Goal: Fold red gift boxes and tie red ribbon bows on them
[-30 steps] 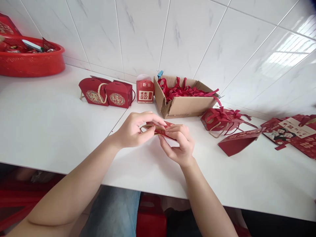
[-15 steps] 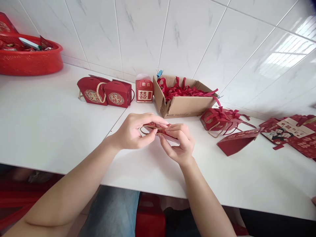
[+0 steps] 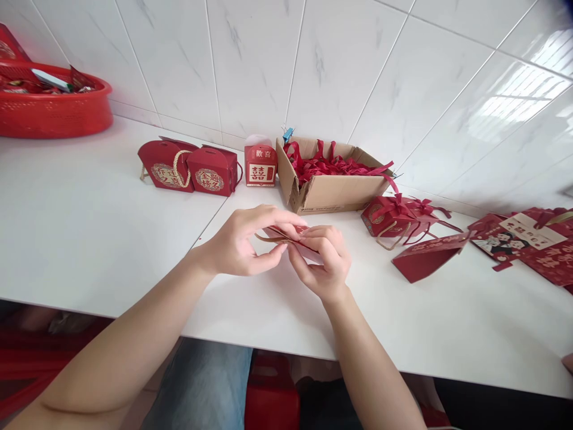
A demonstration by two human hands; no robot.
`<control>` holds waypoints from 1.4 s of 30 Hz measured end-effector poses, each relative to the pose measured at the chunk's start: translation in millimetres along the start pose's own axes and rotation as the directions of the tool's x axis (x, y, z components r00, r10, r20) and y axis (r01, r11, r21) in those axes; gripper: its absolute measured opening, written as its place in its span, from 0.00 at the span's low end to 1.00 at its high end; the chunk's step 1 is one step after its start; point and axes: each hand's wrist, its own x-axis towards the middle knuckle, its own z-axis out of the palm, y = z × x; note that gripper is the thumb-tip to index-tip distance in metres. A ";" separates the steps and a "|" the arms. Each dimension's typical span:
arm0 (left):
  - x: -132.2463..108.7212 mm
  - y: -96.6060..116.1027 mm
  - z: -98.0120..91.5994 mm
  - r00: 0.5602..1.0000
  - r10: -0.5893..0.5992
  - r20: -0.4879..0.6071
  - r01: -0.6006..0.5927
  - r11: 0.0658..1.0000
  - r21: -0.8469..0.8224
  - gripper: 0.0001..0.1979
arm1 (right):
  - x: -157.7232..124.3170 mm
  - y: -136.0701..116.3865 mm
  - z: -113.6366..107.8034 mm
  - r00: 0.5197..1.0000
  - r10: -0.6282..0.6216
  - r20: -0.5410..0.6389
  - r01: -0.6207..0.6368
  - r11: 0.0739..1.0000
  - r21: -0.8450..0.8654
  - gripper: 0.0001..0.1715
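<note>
Between my two hands, over the white table, is a small red paper gift box, seen from its top edge. A tan cord handle loops out of its left side. My left hand is curved around the box's left end, fingers along the far side and thumb on the near side by the cord. My right hand pinches the right end of the top between thumb and fingers. Much of the box is hidden behind my fingers.
A cardboard box of red ribbons stands by the wall. Red gift boxes are left of it; ribboned ones and an unfilled-looking red carton are right. Red bags lie far right; a red basket stands far left.
The top edges of the gift box are closer together. My left thumb has shifted slightly, and the cord loop looks flatter. The view has moved very slightly.
</note>
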 end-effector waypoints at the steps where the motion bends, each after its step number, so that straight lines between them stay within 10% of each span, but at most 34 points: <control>1: -0.1 -0.7 0.2 1.000 0.020 -0.006 -0.020 1.000 0.000 0.27 | -0.1 0.0 -0.2 1.000 0.000 0.000 0.000 1.000 -0.014 0.11; 42: -1.4 0.2 0.6 0.997 0.062 0.044 -0.066 0.994 0.083 0.26 | -3.7 0.6 -3.2 0.998 0.008 0.060 -0.012 0.998 0.065 0.09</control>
